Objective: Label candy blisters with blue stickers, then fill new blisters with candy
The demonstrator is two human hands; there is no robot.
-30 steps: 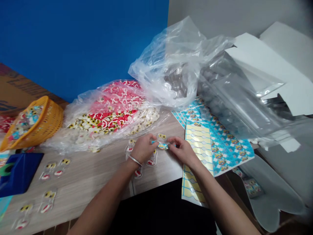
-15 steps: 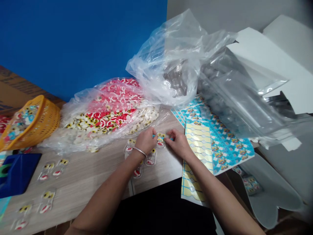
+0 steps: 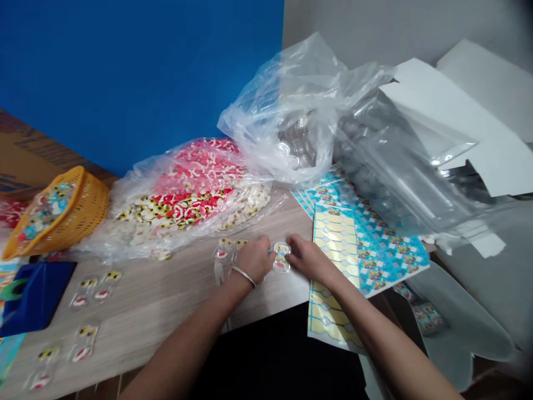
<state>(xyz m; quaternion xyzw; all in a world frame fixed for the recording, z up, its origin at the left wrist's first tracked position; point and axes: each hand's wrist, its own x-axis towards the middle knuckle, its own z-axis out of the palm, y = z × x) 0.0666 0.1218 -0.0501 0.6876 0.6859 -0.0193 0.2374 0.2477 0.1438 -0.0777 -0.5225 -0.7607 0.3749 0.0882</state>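
Head: blister pack [image 3: 282, 257] between left hand [image 3: 255, 259], right hand [image 3: 310, 256]

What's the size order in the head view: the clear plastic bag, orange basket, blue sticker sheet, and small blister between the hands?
Largest to smallest:
1. Clear plastic bag
2. Orange basket and blue sticker sheet: too alike to rank, and the sheet is partly covered
3. Small clear blister

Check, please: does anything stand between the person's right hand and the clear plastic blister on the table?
Nothing visible stands between them: the right hand reaches the right edge of the clear plastic blister, with no other object in the way.
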